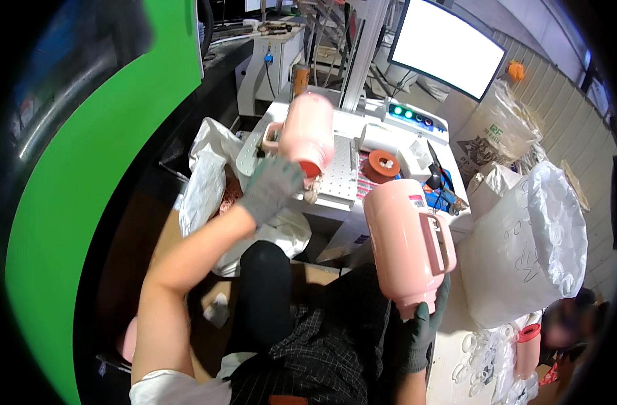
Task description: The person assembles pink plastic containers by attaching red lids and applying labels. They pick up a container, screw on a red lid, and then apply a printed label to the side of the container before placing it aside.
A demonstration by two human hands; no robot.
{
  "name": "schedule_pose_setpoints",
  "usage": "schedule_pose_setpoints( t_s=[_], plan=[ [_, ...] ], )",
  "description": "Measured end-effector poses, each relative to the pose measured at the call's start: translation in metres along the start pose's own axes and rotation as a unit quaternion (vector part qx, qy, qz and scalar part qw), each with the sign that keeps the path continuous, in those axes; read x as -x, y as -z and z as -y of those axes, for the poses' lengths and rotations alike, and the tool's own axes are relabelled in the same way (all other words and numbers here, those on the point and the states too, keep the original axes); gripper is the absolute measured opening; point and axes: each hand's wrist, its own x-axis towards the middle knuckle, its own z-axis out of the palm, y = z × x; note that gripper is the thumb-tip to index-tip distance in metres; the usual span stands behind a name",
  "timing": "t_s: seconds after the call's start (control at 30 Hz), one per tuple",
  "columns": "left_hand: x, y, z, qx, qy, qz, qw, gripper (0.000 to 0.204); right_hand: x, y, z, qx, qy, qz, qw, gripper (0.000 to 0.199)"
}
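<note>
Pink jugs in both gloved hands: our left hand grips one pink jug over the white perforated surface, our right hand clutches a second handled jug by its base. Between them sits an orange disc; a bulging clear bag crowds the right.

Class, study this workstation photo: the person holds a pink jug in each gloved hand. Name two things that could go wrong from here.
1. The right hand grips the large pink jug only at its lower end, tilted; it might slip and drop.
2. The left hand holds the other pink jug above the white perforated plate, near the orange disc; a swing could knock it.
</note>
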Motion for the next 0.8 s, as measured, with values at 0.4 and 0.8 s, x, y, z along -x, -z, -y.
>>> schedule_pose_setpoints(
  t_s=[0.4, 0.8],
  plan=[
    [0.122, 0.175, -0.092, 0.379, -0.058, -0.134, 0.914, 0.029, -0.123, -0.184, -0.048, 0.529, 0.299, 0.193, 0.771, 0.097],
    [0.121, 0.192, -0.092, 0.346, 0.11, -0.095, 0.927, 0.02, -0.171, -0.3, -0.122, 0.663, 0.33, 0.239, 0.628, 0.094]
  ],
)
